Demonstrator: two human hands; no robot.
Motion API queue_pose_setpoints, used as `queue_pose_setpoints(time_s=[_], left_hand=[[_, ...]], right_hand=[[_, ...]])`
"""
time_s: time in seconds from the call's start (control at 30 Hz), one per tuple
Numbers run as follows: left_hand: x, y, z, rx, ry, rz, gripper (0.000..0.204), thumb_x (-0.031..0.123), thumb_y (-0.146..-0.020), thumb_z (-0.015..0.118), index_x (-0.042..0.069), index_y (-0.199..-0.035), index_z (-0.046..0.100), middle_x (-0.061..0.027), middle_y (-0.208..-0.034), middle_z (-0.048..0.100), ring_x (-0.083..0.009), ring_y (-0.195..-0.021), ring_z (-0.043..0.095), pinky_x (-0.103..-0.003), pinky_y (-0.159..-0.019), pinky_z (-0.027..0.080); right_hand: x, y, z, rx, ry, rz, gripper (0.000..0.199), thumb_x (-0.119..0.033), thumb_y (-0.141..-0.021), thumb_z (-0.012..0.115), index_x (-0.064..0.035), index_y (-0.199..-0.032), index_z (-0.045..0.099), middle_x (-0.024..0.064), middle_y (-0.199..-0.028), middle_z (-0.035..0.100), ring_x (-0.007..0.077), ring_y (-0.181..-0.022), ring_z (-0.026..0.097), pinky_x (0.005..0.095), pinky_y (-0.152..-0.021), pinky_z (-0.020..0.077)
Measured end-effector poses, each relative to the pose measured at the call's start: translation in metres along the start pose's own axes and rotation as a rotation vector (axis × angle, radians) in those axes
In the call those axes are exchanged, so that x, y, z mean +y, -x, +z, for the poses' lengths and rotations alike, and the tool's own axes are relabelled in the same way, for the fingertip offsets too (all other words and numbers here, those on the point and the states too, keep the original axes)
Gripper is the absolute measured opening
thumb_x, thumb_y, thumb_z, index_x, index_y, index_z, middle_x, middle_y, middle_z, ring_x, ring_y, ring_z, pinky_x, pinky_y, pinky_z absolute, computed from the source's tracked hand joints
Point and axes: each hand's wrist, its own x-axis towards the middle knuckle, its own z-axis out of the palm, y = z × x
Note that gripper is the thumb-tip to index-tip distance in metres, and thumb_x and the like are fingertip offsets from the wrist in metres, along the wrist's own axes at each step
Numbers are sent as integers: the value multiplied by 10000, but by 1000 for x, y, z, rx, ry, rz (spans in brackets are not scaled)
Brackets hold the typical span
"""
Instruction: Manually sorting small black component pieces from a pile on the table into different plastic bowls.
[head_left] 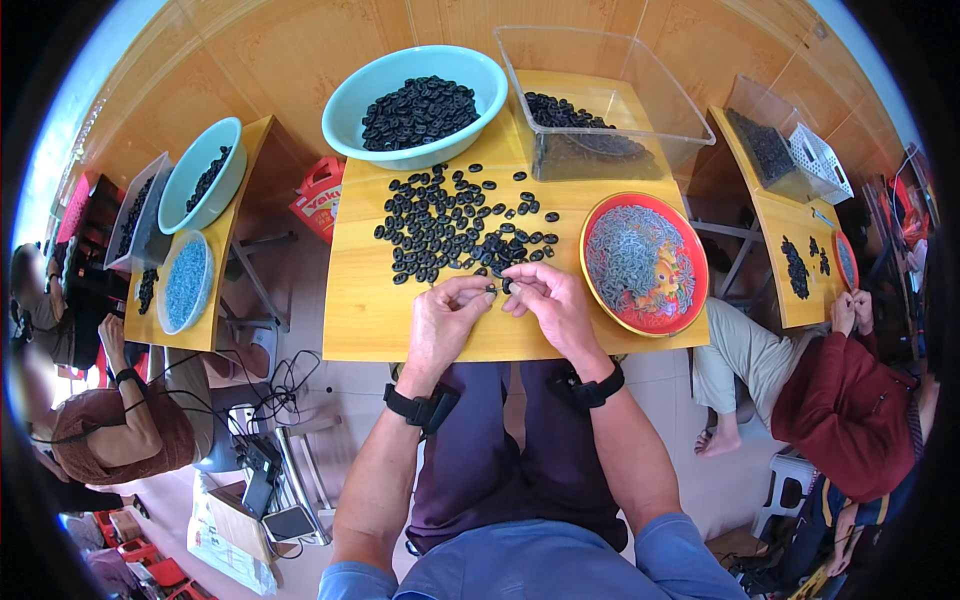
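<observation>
Close together at the table's near side, both my hands work with small parts. My right hand (555, 308) is closed, its thumb and forefinger pinching a small black oval piece (507, 286). Fingertips of my left hand (448, 318) are pinched together just beside it; what they hold is too small to make out. Right beyond my fingers spreads a loose pile of black oval pieces (430, 225) with holes in them. Beside my right hand stands a round red tray (693, 300) with many small grey, pin-like parts (625, 250) in it.
At the back of the yellow table (365, 325) stand a light-blue basin (340, 115) full of black pieces and a clear plastic bin (650, 130) holding more. People sit at side tables left (190, 335) and right (810, 305). Cables (285, 385) lie on the left.
</observation>
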Motion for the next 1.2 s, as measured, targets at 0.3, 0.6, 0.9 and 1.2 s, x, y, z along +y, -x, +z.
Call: queue_pose_setpoints(time_s=[0.3,0.6,0.9,1.2], left_hand=[[1,1,-1,11,-47,7,195,80,-877,749,-6,-1053,742,-44,-814,743,-55,-728,652,-220,-675,518],[1,1,-1,19,-39,12,199,80,-882,743,-5,-1061,742,-52,-821,746,-57,-738,660,-228,-681,529],[-1,1,1,27,-58,22,203,67,-883,733,-5,-1073,741,-68,-840,758,-68,-749,680,-224,-692,537],[10,2,0,-30,-86,-1,224,31,-888,732,-28,-1103,708,-45,-879,746,-65,-791,674,-210,-737,533]], right_hand=[[-4,-1,1,7,7,16,200,0,-943,562,48,-1109,663,98,-946,709,140,-781,709,255,-683,565],[0,-1,7,44,18,9,174,-16,-943,594,40,-1086,677,82,-917,719,131,-771,711,249,-670,567],[2,1,13,60,70,-3,178,13,-941,579,48,-1088,672,90,-927,726,132,-778,716,247,-691,573],[6,-1,7,45,-10,8,189,52,-918,570,55,-1092,644,106,-949,715,150,-819,719,271,-724,584]])
